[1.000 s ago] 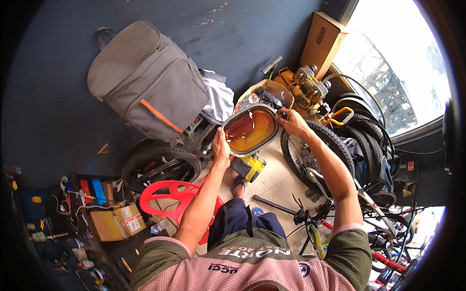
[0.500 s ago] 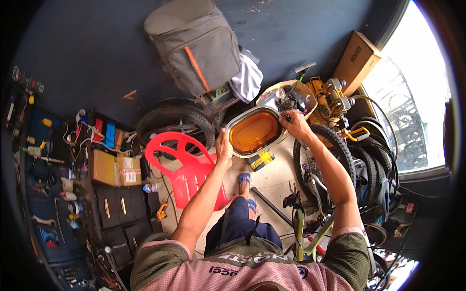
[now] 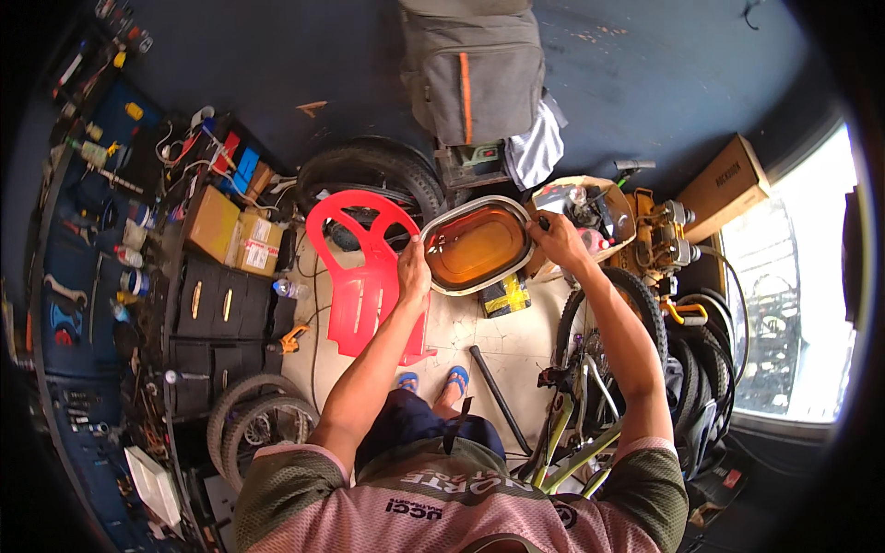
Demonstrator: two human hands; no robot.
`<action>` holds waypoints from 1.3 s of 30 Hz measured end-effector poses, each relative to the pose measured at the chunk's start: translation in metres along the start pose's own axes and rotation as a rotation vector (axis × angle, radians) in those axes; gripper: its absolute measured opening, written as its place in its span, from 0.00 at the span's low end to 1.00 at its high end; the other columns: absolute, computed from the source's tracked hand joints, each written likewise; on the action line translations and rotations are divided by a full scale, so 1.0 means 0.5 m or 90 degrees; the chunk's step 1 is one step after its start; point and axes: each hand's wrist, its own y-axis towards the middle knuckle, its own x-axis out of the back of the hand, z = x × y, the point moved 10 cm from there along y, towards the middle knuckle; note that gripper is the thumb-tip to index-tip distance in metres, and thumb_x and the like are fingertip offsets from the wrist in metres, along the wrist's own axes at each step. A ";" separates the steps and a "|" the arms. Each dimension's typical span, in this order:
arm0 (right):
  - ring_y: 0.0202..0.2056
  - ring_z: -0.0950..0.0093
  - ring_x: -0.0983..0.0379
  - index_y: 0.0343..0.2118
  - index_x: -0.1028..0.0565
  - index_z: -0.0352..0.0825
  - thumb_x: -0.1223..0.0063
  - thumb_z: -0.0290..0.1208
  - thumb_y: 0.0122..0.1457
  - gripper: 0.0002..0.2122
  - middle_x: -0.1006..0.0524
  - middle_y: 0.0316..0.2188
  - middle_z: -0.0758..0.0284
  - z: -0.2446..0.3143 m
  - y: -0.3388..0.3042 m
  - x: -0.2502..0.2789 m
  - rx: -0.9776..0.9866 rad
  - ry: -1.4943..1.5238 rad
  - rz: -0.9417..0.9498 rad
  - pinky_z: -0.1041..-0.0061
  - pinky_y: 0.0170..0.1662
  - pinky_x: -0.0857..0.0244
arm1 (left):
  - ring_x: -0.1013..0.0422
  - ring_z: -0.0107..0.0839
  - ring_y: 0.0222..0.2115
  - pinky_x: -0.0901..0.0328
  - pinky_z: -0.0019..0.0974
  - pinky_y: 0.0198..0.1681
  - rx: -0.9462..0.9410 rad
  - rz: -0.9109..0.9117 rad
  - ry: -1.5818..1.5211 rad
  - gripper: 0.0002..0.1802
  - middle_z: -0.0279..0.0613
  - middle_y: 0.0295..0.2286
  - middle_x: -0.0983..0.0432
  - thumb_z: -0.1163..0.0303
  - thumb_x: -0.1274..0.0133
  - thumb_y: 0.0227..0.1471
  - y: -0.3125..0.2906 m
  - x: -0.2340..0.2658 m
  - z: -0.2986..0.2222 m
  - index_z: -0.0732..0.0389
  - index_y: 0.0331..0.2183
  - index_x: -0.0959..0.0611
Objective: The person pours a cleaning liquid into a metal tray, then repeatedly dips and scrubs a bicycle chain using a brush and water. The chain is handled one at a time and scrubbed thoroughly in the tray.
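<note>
An oval metal pan (image 3: 466, 291) with amber liquid (image 3: 479, 244) in it is held out in front of me at about the middle of the view. My left hand (image 3: 414, 274) grips its left side, thumb up at the rim. On the opposite side my right hand (image 3: 558, 241) is closed at the rim, and a small dark object (image 3: 544, 223) sticks out by its fingers; I cannot make out what it is. Below the pan, a box with yellow tape (image 3: 506, 295) lies on the floor.
A red plastic chair (image 3: 364, 304) stands at the left, near the pan. Bicycle parts and a green frame (image 3: 553, 442) crowd the right, with tyres (image 3: 705, 369) beyond. A grey backpack (image 3: 479, 83) is ahead, beside an open carton (image 3: 616, 207). A black tube (image 3: 498, 396) lies on the floor.
My view has turned, so the backpack and chair sit further right in it. My feet now stand side by side. The pan stays in both hands.
</note>
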 end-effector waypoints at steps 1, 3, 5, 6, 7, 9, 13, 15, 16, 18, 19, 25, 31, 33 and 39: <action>0.29 0.57 0.19 0.47 0.19 0.32 0.43 0.45 0.64 0.19 0.20 0.24 0.50 0.023 0.004 -0.007 0.003 0.000 0.007 0.58 0.36 0.29 | 0.28 0.34 0.54 0.37 0.38 0.61 -0.007 -0.002 -0.006 0.31 0.46 0.53 0.21 0.49 0.57 0.74 -0.007 0.015 -0.015 0.67 0.57 0.20; 0.27 0.61 0.21 0.45 0.19 0.32 0.43 0.44 0.64 0.18 0.21 0.23 0.52 0.064 0.017 -0.028 0.025 0.017 0.022 0.60 0.34 0.31 | 0.28 0.34 0.54 0.36 0.38 0.60 -0.003 -0.021 0.010 0.31 0.46 0.53 0.21 0.50 0.58 0.74 -0.027 0.043 -0.054 0.68 0.57 0.20; 0.26 0.62 0.22 0.44 0.18 0.32 0.42 0.43 0.65 0.17 0.21 0.22 0.53 0.103 0.026 -0.040 0.058 0.015 0.011 0.61 0.34 0.31 | 0.28 0.35 0.54 0.36 0.39 0.61 -0.008 -0.038 -0.019 0.31 0.47 0.54 0.21 0.50 0.58 0.74 -0.018 0.076 -0.058 0.68 0.58 0.20; 0.26 0.62 0.22 0.44 0.18 0.32 0.42 0.43 0.65 0.16 0.21 0.22 0.53 0.126 0.032 -0.049 0.076 0.016 0.005 0.61 0.34 0.31 | 0.28 0.35 0.55 0.36 0.40 0.61 -0.012 -0.047 -0.032 0.31 0.47 0.54 0.21 0.50 0.58 0.74 -0.015 0.095 -0.064 0.68 0.58 0.21; 0.25 0.65 0.24 0.44 0.18 0.33 0.42 0.42 0.65 0.16 0.22 0.22 0.54 0.127 0.047 -0.074 0.058 0.039 0.039 0.62 0.34 0.31 | 0.29 0.36 0.57 0.38 0.40 0.62 0.027 -0.078 -0.036 0.31 0.50 0.56 0.23 0.50 0.58 0.74 -0.010 0.119 -0.058 0.69 0.60 0.22; 0.25 0.65 0.23 0.43 0.19 0.33 0.42 0.42 0.66 0.15 0.22 0.22 0.55 0.169 0.066 -0.104 0.088 0.036 0.052 0.62 0.34 0.31 | 0.30 0.37 0.59 0.39 0.40 0.63 0.000 -0.096 -0.022 0.32 0.51 0.58 0.25 0.50 0.58 0.74 0.002 0.168 -0.069 0.69 0.61 0.23; 0.25 0.73 0.27 0.40 0.19 0.31 0.43 0.40 0.67 0.14 0.22 0.22 0.62 0.251 0.096 -0.192 0.078 0.036 0.112 0.67 0.33 0.33 | 0.32 0.37 0.61 0.40 0.39 0.65 -0.014 -0.093 -0.058 0.33 0.52 0.61 0.27 0.51 0.58 0.74 0.038 0.272 -0.070 0.69 0.63 0.26; 0.25 0.79 0.30 0.39 0.19 0.31 0.43 0.37 0.67 0.12 0.22 0.22 0.68 0.281 0.114 -0.237 0.085 0.022 0.109 0.71 0.32 0.34 | 0.31 0.36 0.60 0.39 0.39 0.64 -0.016 -0.103 -0.060 0.33 0.51 0.60 0.26 0.51 0.60 0.75 0.045 0.319 -0.088 0.69 0.63 0.26; 0.25 0.79 0.30 0.38 0.19 0.31 0.43 0.37 0.68 0.12 0.22 0.22 0.68 0.295 0.124 -0.262 0.100 0.035 0.112 0.72 0.32 0.34 | 0.30 0.36 0.59 0.39 0.39 0.64 -0.017 -0.106 -0.055 0.33 0.51 0.59 0.25 0.50 0.60 0.75 0.046 0.340 -0.102 0.69 0.63 0.26; 0.25 0.80 0.30 0.38 0.19 0.30 0.43 0.36 0.68 0.11 0.22 0.22 0.69 0.340 0.142 -0.314 0.129 0.064 0.121 0.72 0.31 0.35 | 0.29 0.36 0.58 0.39 0.39 0.63 -0.018 -0.116 -0.045 0.33 0.50 0.58 0.24 0.50 0.61 0.75 0.053 0.397 -0.125 0.69 0.63 0.25; 0.25 0.81 0.30 0.37 0.19 0.30 0.43 0.36 0.68 0.12 0.23 0.21 0.69 0.373 0.147 -0.345 0.148 0.065 0.140 0.73 0.31 0.35 | 0.29 0.36 0.57 0.38 0.39 0.63 -0.013 -0.101 -0.052 0.33 0.50 0.56 0.23 0.50 0.61 0.75 0.069 0.434 -0.125 0.69 0.63 0.25; 0.28 0.68 0.22 0.40 0.18 0.30 0.45 0.40 0.68 0.15 0.20 0.24 0.59 0.511 0.202 -0.535 0.131 0.041 0.179 0.64 0.38 0.31 | 0.33 0.38 0.62 0.42 0.39 0.66 0.001 -0.158 -0.021 0.35 0.52 0.61 0.28 0.50 0.60 0.75 0.126 0.656 -0.179 0.71 0.65 0.29; 0.28 0.71 0.23 0.41 0.19 0.28 0.45 0.37 0.69 0.14 0.19 0.25 0.61 0.705 0.261 -0.749 0.128 0.102 0.200 0.66 0.37 0.31 | 0.29 0.38 0.57 0.40 0.39 0.63 -0.015 -0.210 0.018 0.32 0.50 0.56 0.22 0.49 0.59 0.74 0.209 0.913 -0.257 0.67 0.61 0.23; 0.28 0.73 0.25 0.41 0.19 0.28 0.45 0.37 0.69 0.14 0.20 0.24 0.63 0.757 0.288 -0.827 0.121 0.113 0.211 0.68 0.36 0.31 | 0.28 0.37 0.56 0.39 0.39 0.63 -0.013 -0.235 -0.009 0.32 0.49 0.55 0.22 0.49 0.59 0.74 0.237 0.994 -0.275 0.67 0.61 0.22; 0.27 0.78 0.29 0.42 0.19 0.29 0.44 0.37 0.69 0.14 0.22 0.23 0.68 0.964 0.351 -1.050 0.154 0.159 0.257 0.71 0.34 0.33 | 0.26 0.36 0.50 0.36 0.38 0.58 -0.060 -0.283 -0.016 0.32 0.50 0.50 0.19 0.50 0.60 0.75 0.331 1.263 -0.330 0.70 0.58 0.21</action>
